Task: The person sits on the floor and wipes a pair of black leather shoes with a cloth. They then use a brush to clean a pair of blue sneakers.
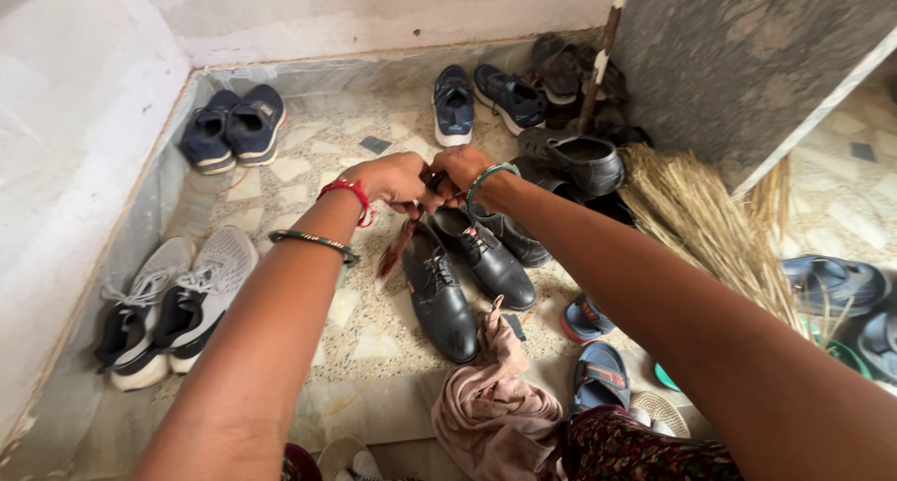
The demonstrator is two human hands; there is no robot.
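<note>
A head-worn camera looks down over two bare forearms stretched out above a speckled stone floor point(364, 346) in a walled corner.

Nearest, at the bottom edge, a crumpled pink cloth point(491, 406) lies in a soft heap, with blue sandals point(598, 369) just beside it on the right. A pair of white and black sneakers point(173, 304) sits by the left wall.

Further out, a pair of black leather lace-up shoes point(462, 275) lies side by side under the hands. They look stiff in the sole and smooth on top, likely slick; the heel or the laced throat seems the surest place to take one.

Above them the left hand point(397, 180), with a red thread and a green bangle on the arm, and the right hand point(458, 170), also bangled, meet with fingers pinched together. Both grips are narrow, closed on a small dark reddish brush point(397, 243) that hangs down from them toward the nearer black shoe. The brush looks light, with a rigid handle and soft bristles; it is held at its top end.

To the right a straw broom point(705, 229) leans near a grey wall. Farthest, navy sneakers point(234, 126) and more dark shoes point(561, 70) line the back wall.
</note>
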